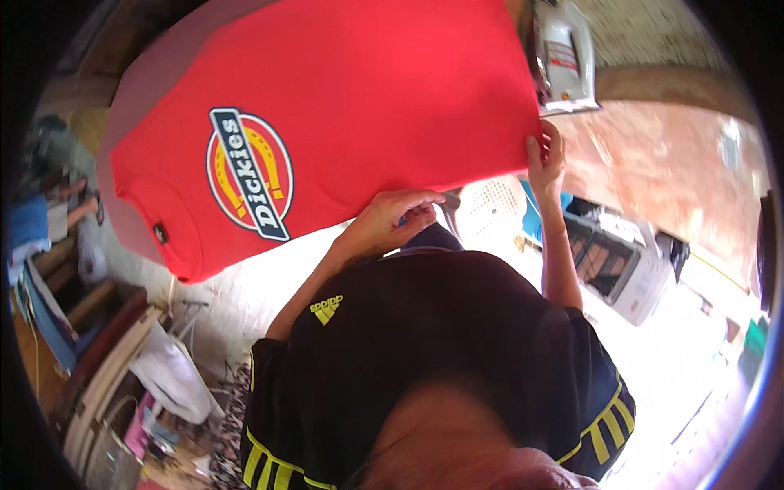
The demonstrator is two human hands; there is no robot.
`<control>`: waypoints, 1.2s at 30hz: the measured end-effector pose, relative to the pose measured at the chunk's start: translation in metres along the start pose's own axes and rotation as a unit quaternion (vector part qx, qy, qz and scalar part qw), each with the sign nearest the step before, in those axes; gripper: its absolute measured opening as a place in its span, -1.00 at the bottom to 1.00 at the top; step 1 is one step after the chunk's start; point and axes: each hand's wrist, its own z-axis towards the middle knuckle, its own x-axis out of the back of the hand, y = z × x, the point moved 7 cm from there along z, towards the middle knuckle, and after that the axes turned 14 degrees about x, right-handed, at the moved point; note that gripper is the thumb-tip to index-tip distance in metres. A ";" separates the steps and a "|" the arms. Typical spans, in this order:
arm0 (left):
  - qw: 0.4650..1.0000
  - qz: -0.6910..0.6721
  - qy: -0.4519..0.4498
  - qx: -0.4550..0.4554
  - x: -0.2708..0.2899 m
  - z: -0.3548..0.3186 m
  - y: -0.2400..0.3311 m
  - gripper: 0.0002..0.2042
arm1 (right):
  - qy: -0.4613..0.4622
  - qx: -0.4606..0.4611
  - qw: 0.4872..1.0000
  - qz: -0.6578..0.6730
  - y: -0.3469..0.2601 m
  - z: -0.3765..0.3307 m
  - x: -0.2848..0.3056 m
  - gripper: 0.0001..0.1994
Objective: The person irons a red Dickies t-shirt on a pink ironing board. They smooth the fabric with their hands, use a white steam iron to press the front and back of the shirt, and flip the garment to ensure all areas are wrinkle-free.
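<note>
A red T-shirt (392, 98) with a round-cornered chest print lies spread over a purplish padded board (131, 131), its collar at the left and its hem at the right. My right hand (549, 159) is at the shirt's near right corner, the thumb on the cloth and the fingers curled at the edge. Along the near edge, about the middle, my left hand (384, 222) is bent inward, thumb and fingertips close together. Whether cloth is between them I cannot make out. Just beyond my right hand stands a white and grey clothes iron (565, 61).
A wooden panel (661, 163) stretches out at the right. Below it sits a white oven-like appliance (608, 261) with a dark window. A perforated pale plastic seat (490, 208) is under the board's near side. White cloth (171, 371) and clutter lie at the lower left.
</note>
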 end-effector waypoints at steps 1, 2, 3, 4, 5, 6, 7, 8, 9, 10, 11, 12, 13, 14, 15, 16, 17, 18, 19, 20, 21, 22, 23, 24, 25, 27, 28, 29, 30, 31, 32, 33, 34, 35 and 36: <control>1.000 -0.013 -0.013 0.000 -0.003 -0.004 -0.007 -0.68 | 0.013 -0.017 1.000 0.015 0.003 -0.004 0.000 -0.60; 0.999 -0.027 -0.022 0.000 -0.008 -0.006 -0.017 -0.69 | 0.043 -0.065 0.992 0.102 0.009 -0.013 0.000 -0.61; 0.999 -0.042 -0.026 0.004 -0.010 -0.009 -0.027 -0.69 | 0.039 -0.114 0.976 0.180 0.016 -0.018 -0.005 -0.60; 0.999 -0.035 -0.034 0.021 -0.011 -0.012 -0.035 -0.70 | 0.034 -0.158 0.952 0.258 0.025 -0.022 -0.013 -0.59; 0.999 -0.043 -0.032 0.005 -0.016 -0.014 -0.041 -0.70 | 0.027 -0.199 0.920 0.336 0.032 -0.026 -0.021 -0.58; 0.999 -0.047 -0.025 -0.013 -0.021 -0.013 -0.053 -0.70 | 0.010 -0.206 0.893 0.401 0.052 -0.036 -0.028 -0.54; 0.999 -0.041 0.002 -0.029 -0.017 -0.011 -0.069 -0.70 | 0.031 -0.244 0.898 0.366 0.054 -0.041 -0.028 -0.51; 0.997 -0.036 -0.004 -0.065 -0.019 -0.003 -0.082 -0.67 | 0.009 -0.169 0.928 0.331 0.085 -0.059 -0.016 -0.46; 0.994 -0.098 -0.047 0.010 -0.034 -0.004 -0.094 -0.67 | -0.021 -0.090 0.950 0.299 0.109 -0.070 -0.011 -0.40; 0.997 -0.070 0.001 -0.022 -0.034 -0.005 -0.107 -0.66 | -0.041 -0.109 0.921 0.371 0.113 -0.068 -0.027 -0.35; 0.997 -0.034 0.043 -0.054 -0.037 -0.004 -0.121 -0.65 | -0.049 -0.135 0.888 0.436 0.118 -0.072 -0.038 -0.30; 0.998 -0.025 0.041 -0.050 -0.038 -0.007 -0.128 -0.68 | -0.075 -0.180 0.871 0.451 0.116 -0.077 -0.050 -0.25; 0.998 -0.010 0.049 -0.048 -0.037 -0.011 -0.111 -0.71 | -0.055 -0.200 0.883 0.421 0.128 -0.094 -0.036 -0.32; 0.998 0.009 0.042 -0.039 -0.041 -0.012 -0.102 -0.71 | -0.021 -0.222 0.894 0.388 0.123 -0.107 -0.023 -0.34; 0.999 0.022 0.024 -0.032 -0.050 -0.008 -0.095 -0.70 | -0.023 -0.206 0.915 0.345 0.120 -0.115 -0.011 -0.40; 0.998 0.031 0.038 -0.032 -0.053 0.000 -0.096 -0.71 | -0.033 -0.132 0.930 0.341 0.112 -0.111 -0.020 -0.45; 0.998 0.026 0.046 -0.024 -0.064 0.001 -0.098 -0.73 | -0.046 -0.070 0.940 0.330 0.102 -0.113 -0.022 -0.51; 0.996 0.016 0.074 -0.041 -0.072 0.005 -0.100 -0.74 | -0.045 -0.084 0.933 0.347 0.104 -0.115 -0.027 -0.54; 0.995 0.036 0.081 -0.048 -0.076 0.010 -0.091 -0.74 | -0.038 -0.103 0.926 0.361 0.108 -0.121 -0.033 -0.57; 0.993 0.055 0.088 -0.056 -0.078 0.014 -0.083 -0.75 | -0.032 -0.123 0.918 0.375 0.111 -0.124 -0.039 -0.60; 0.991 0.074 0.091 -0.066 -0.082 0.019 -0.072 -0.75 | -0.019 -0.136 0.918 0.371 0.127 -0.128 -0.046 -0.61; 0.992 0.073 0.092 -0.044 -0.087 0.024 -0.067 -0.75 | -0.001 -0.116 0.909 0.400 0.116 -0.126 -0.052 -0.67; 0.986 0.074 0.130 -0.069 -0.090 0.027 -0.060 -0.74 | 0.017 -0.096 0.899 0.428 0.105 -0.125 -0.058 -0.73; 0.978 0.073 0.172 -0.093 -0.097 0.028 -0.060 -0.73 | 0.008 -0.119 0.889 0.442 0.105 -0.128 -0.066 -0.74; 0.967 0.072 0.213 -0.117 -0.102 0.029 -0.061 -0.72 | 0.000 -0.159 0.874 0.459 0.109 -0.133 -0.069 -0.74; 0.927 0.231 0.271 -0.115 -0.114 0.038 -0.056 -0.56 | -0.014 -0.237 0.841 0.486 0.109 -0.148 -0.069 -0.73; 0.906 0.283 0.295 -0.106 -0.121 0.039 -0.047 -0.49 | -0.014 -0.208 0.823 0.528 0.090 -0.145 -0.059 -0.71; 0.882 0.334 0.317 -0.098 -0.127 0.041 -0.041 -0.42 | -0.038 -0.205 0.813 0.544 0.078 -0.145 -0.049 -0.72; 0.856 0.383 0.324 -0.122 -0.135 0.043 -0.036 -0.25 | -0.064 -0.203 0.800 0.561 0.068 -0.147 -0.042 -0.73; 0.846 0.401 0.328 -0.131 -0.141 0.046 -0.033 -0.24 | -0.090 -0.201 0.786 0.578 0.060 -0.149 -0.036 -0.74; 0.834 0.418 0.331 -0.140 -0.146 0.049 -0.030 -0.23 | -0.106 -0.188 0.788 0.577 0.056 -0.150 -0.030 -0.68; 0.824 0.435 0.332 -0.150 -0.152 0.052 -0.027 -0.22 | -0.119 -0.175 0.791 0.574 0.051 -0.153 -0.023 -0.62; 0.820 0.435 0.336 -0.161 -0.156 0.056 -0.024 -0.22 | -0.132 -0.163 0.793 0.572 0.046 -0.155 -0.015 -0.55; 0.811 0.447 0.340 -0.163 -0.159 0.062 -0.023 -0.24 | -0.117 -0.171 0.793 0.573 0.045 -0.156 -0.009 -0.57; 0.804 0.457 0.345 -0.163 -0.161 0.071 -0.029 -0.26 | -0.104 -0.180 0.792 0.575 0.026 -0.153 -0.003 -0.59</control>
